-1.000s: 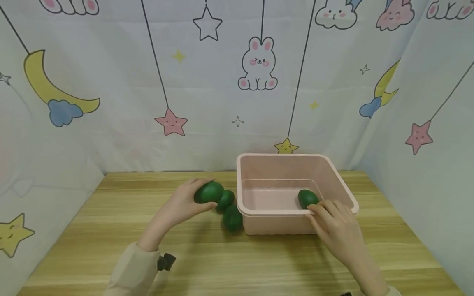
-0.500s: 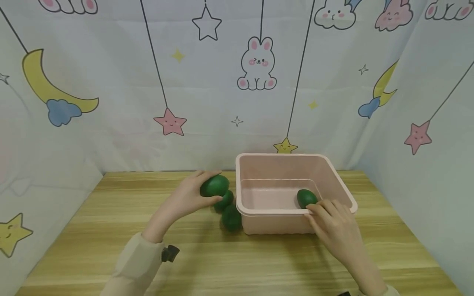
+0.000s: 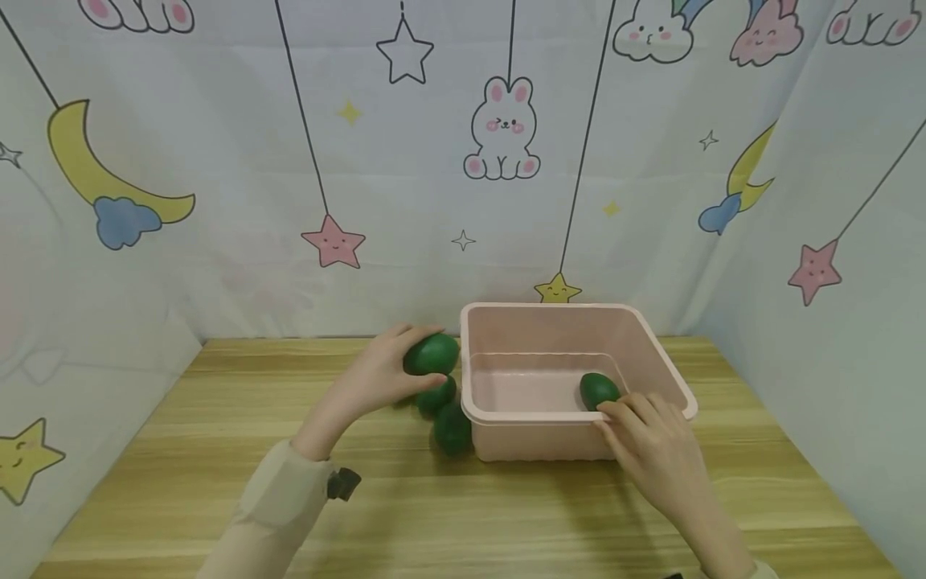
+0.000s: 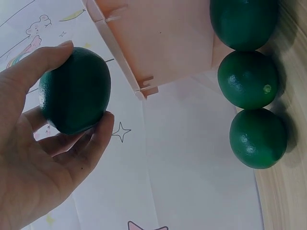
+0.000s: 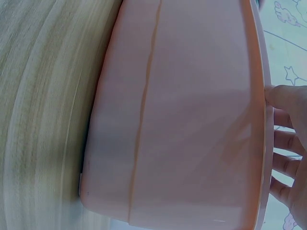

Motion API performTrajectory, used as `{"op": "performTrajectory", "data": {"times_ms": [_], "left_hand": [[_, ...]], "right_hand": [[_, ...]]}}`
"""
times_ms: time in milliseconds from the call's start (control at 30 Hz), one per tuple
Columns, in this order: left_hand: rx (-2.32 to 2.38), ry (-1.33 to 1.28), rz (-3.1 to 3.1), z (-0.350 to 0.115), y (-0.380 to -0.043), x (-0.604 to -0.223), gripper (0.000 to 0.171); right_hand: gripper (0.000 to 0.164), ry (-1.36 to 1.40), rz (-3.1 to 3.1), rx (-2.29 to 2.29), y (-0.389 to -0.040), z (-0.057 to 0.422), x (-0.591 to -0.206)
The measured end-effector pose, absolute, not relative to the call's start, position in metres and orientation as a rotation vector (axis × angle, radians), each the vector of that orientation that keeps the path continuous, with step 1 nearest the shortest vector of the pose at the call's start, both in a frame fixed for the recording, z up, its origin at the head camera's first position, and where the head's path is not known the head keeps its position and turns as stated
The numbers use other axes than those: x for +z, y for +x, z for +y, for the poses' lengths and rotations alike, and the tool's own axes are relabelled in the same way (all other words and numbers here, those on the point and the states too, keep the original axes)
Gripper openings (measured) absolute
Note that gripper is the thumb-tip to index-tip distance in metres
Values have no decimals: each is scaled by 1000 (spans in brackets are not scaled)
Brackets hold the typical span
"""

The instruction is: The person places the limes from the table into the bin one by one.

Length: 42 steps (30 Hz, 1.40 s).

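My left hand [image 3: 374, 376] grips a smooth, dark green, egg-shaped fruit [image 3: 432, 354], raised above the table beside the pink box's left wall. Thumb and fingers curl round it in the left wrist view, where the held fruit [image 4: 76, 91] shows clearly. Below it, other green fruits [image 3: 452, 429] stand in a touching row at the box's left side; the left hand partly hides them in the head view. The pink box [image 3: 542, 417] holds one green fruit [image 3: 599, 391] near its front right. My right hand [image 3: 657, 454] pinches the front rim, thumb outside and fingers over the inside.
A wooden table [image 3: 434, 523] carries everything. Behind it hangs a white curtain [image 3: 405, 177] printed with stars, moons and rabbits, close to the box's back wall. More curtain stands along both sides of the table.
My left hand has carried its green fruit to the right and upward, toward the box's left wall. My right hand keeps its hold on the rim, and the fruit in the box stays put.
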<state>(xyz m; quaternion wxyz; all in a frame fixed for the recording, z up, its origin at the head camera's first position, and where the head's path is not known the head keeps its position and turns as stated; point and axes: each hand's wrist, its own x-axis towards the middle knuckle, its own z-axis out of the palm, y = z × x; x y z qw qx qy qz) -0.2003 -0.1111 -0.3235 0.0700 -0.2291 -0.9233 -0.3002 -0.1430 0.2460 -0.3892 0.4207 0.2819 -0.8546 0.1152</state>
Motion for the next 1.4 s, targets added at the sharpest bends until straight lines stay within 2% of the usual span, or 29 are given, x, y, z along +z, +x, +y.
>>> {"op": "performTrajectory", "data": {"times_ms": [1400], "left_hand": [[-734, -894, -2820, -66, -226, -289, 62]], "right_hand": [[48, 701, -2130, 280, -144, 245, -390]]}}
